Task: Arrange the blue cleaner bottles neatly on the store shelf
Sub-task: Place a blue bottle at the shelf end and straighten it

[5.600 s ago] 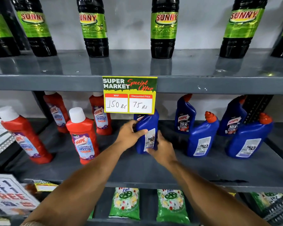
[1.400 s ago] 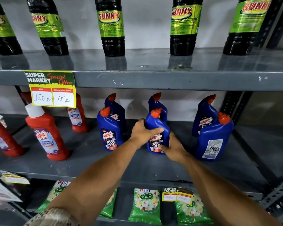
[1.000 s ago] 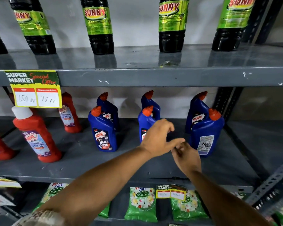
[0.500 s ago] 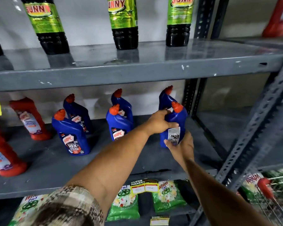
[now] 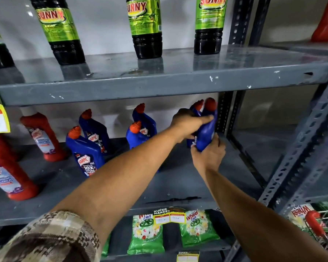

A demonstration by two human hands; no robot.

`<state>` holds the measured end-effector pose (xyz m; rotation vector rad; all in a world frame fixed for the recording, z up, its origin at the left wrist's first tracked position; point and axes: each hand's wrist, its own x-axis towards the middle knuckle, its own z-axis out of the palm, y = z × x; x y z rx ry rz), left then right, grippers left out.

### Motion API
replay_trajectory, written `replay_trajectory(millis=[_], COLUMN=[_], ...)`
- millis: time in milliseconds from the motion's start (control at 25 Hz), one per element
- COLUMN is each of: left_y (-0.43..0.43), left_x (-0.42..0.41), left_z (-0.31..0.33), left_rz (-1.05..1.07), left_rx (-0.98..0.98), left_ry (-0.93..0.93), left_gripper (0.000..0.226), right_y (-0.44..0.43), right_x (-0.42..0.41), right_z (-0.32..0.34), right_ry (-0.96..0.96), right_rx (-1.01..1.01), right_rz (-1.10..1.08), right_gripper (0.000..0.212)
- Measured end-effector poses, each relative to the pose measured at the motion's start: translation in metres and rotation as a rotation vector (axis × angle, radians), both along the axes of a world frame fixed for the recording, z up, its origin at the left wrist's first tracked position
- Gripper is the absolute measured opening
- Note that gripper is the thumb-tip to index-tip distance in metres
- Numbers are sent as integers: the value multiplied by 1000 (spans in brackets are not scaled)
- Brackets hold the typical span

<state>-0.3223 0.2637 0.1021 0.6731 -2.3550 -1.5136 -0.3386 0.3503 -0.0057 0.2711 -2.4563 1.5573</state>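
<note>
Several blue cleaner bottles with orange-red caps stand in pairs on the grey middle shelf (image 5: 178,186). At the right end, both hands grip the front bottle (image 5: 206,129) of a pair: my left hand (image 5: 187,123) wraps its upper body and my right hand (image 5: 208,156) holds its base. It is tilted and turned edge-on, close to the rear bottle (image 5: 196,107) beside the upright post. To the left are a middle pair (image 5: 138,135) and another pair (image 5: 85,152); my left forearm hides part of the middle pair.
Red cleaner bottles (image 5: 44,137) stand at the left of the same shelf. Dark bottles with green labels (image 5: 146,27) line the shelf above. Green detergent packets (image 5: 146,235) hang below. A perforated steel post (image 5: 307,140) rises at right, with a red-handled cart (image 5: 318,227) beyond.
Both hands kept hold of the right-end front bottle and turned and tilted it closer to the rear bottle; its label no longer faces me. The view came nearer.
</note>
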Motion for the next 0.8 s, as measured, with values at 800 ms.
replay_trajectory(millis=[800], left_y=[6], left_x=[4], left_z=[-65], left_rz=[144], left_rx=[-91], left_ry=[47], left_gripper=[67], right_y=[49], right_x=[-47], right_z=[-24], right_ry=[-178], right_rx=[53], right_rz=[524], right_gripper=[73])
